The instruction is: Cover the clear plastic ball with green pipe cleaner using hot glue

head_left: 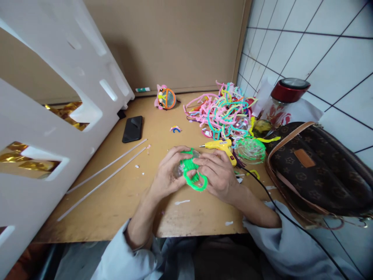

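Over the front middle of the table, my left hand (167, 171) grips a small clear piece, apparently plastic, wound with bright green fuzzy pipe cleaner (190, 166). The fingers of my right hand (220, 177) are closed on the pipe cleaner from the other side, and they hide part of it. A loose green loop hangs below, between both hands. Just beyond my right hand lies a yellow hot glue gun (219, 145), its nozzle to the left. Beside it is a clear round piece edged in green (250, 150).
A tangled heap of coloured pipe cleaners (223, 111) lies at the back right. A brown handbag (323, 167) and red-lidded bottle (287, 93) stand right. Leftward are a phone (132, 129), two thin white sticks (106, 167) and a white plastic frame (96, 97). A small decorated figure (166, 97) sits behind.
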`<state>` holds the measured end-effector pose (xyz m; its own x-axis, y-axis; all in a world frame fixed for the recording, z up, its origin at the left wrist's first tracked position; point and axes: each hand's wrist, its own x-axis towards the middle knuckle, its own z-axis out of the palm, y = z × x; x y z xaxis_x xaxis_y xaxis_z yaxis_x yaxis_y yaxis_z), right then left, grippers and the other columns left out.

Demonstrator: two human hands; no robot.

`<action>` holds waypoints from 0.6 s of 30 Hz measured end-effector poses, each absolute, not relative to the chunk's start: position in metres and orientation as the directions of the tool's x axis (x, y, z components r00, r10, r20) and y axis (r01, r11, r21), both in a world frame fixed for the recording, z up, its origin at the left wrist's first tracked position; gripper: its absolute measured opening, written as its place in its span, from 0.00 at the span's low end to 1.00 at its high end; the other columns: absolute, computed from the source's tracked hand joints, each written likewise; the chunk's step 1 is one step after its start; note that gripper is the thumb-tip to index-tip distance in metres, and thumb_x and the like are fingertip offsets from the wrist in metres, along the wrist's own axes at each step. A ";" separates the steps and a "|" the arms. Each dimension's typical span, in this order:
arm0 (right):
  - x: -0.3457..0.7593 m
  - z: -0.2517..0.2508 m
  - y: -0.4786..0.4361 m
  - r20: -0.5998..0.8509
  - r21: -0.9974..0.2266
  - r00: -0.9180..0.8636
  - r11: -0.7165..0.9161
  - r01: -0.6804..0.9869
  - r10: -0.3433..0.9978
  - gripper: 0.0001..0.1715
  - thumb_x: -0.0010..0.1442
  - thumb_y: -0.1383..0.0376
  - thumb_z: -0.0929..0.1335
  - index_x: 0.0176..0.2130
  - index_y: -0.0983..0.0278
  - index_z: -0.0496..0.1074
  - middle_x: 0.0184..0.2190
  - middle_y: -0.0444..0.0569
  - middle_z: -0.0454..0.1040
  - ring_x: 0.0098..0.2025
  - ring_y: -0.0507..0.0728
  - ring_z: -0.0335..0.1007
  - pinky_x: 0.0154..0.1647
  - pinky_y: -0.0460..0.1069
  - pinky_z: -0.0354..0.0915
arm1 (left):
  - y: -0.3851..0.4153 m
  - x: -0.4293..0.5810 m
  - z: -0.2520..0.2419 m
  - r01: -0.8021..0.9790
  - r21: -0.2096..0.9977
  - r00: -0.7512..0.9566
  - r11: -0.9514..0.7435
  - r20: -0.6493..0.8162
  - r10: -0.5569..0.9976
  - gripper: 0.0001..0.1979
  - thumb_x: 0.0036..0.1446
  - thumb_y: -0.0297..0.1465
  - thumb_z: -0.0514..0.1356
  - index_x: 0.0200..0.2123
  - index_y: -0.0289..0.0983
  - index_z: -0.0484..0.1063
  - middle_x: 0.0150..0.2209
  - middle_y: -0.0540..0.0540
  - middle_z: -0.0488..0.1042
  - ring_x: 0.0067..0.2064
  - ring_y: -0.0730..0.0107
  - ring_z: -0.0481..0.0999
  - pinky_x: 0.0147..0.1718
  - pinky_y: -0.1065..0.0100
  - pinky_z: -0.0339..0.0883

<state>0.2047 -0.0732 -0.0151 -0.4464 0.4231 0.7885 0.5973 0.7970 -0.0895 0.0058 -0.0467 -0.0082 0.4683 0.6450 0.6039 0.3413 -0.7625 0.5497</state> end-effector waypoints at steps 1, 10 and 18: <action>0.205 -0.016 -0.073 0.788 -0.093 -0.446 0.798 0.596 0.425 0.08 0.64 0.71 0.63 0.36 0.64 0.72 0.42 0.51 0.82 0.48 0.59 0.75 0.48 0.56 0.60 | -0.047 0.006 -0.009 0.349 0.550 0.466 -0.759 0.601 0.649 0.16 0.58 0.34 0.65 0.48 0.38 0.71 0.50 0.39 0.74 0.53 0.58 0.75 0.53 0.57 0.71; 0.202 -0.019 -0.072 0.791 -0.165 -0.404 0.797 0.581 0.458 0.05 0.62 0.72 0.66 0.36 0.63 0.70 0.42 0.49 0.82 0.48 0.58 0.75 0.49 0.55 0.60 | -0.048 0.005 -0.010 0.381 0.549 0.464 -0.744 0.582 0.667 0.15 0.60 0.36 0.64 0.49 0.40 0.73 0.53 0.39 0.74 0.54 0.57 0.75 0.53 0.55 0.71; 0.201 -0.018 -0.073 0.819 -0.164 -0.373 0.800 0.577 0.437 0.08 0.62 0.73 0.64 0.36 0.62 0.71 0.41 0.49 0.82 0.46 0.58 0.75 0.47 0.55 0.62 | -0.047 0.002 -0.013 0.317 0.598 0.477 -0.736 0.570 0.669 0.16 0.59 0.33 0.64 0.50 0.38 0.71 0.53 0.38 0.72 0.55 0.58 0.73 0.54 0.54 0.69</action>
<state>0.2014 -0.0728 -0.0179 -0.3728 0.4366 0.8188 0.5769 0.8002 -0.1640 0.0024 -0.0469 -0.0131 0.4770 0.6689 0.5701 0.3173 -0.7360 0.5981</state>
